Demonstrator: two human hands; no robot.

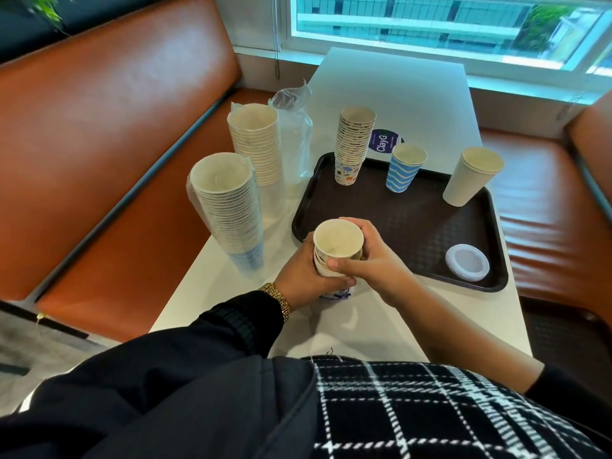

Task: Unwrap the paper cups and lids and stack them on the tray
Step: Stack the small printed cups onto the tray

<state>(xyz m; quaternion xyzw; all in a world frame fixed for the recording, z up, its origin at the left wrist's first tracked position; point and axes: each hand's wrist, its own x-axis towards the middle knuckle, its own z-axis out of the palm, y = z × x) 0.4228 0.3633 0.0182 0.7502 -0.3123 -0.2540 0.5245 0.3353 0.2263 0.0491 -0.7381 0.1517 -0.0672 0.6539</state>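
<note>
I have a short stack of printed paper cups (334, 256) between both hands, just off the near left corner of the dark tray (410, 226) and over the white table (390, 91). My left hand (304, 276) is wrapped round the lower part of the stack, and my right hand (367, 256) grips the top cup near its rim, thumb across the front. Whether any wrap remains at the bottom I cannot tell; something blue and white shows under my left fingers. I think the job now is to free this batch cleanly and seat it on the taller printed stack (354, 144) at the far left of the tray. I should squeeze lightly, since paper rims buckle easily, and keep the stack upright so the cups stay nested. When I add it, I should line it up squarely over the open top before pressing down, because that stack is tall and could tip. The blue wavy cup (404, 168), the plain white cup (470, 180) and the clear lid (467, 262) already sit on the tray, well apart. Two wrapped cup sleeves (231, 207) stand on the table to the left, not yet opened fully.
</note>
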